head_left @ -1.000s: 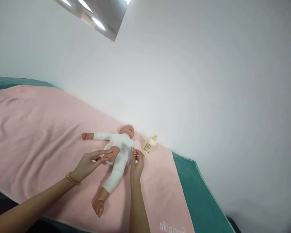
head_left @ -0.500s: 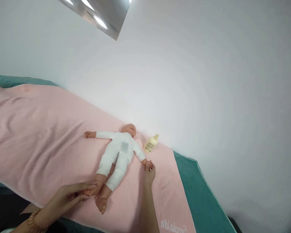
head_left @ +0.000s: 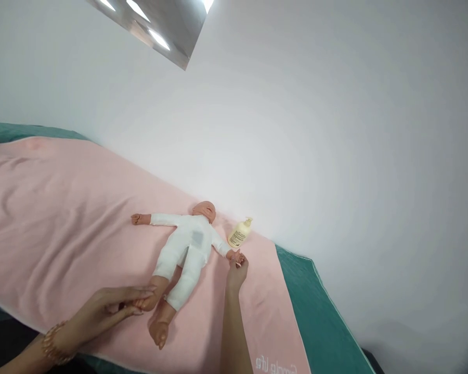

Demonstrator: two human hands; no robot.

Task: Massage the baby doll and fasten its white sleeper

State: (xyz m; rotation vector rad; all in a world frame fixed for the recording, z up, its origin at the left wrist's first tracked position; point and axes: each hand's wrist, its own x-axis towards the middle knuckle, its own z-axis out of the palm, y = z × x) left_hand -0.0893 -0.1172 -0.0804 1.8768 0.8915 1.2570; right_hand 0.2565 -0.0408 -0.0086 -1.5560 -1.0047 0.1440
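An indoor room that looks like a baby-care practice corner, though whether it belongs to a home or a training centre cannot be told. The signs are 1 baby doll (head_left: 185, 231) with a white cloth body, lying on a pink towel (head_left: 81, 208), and 1 pale yellow pump bottle (head_left: 239, 234) near its head. The towel, with pale lettering at a corner, covers much of a green surface (head_left: 312, 301) set along a plain white wall (head_left: 315, 130); above, 1 glossy panel (head_left: 179, 31) shows 3 bright streaks, like reflected lamps
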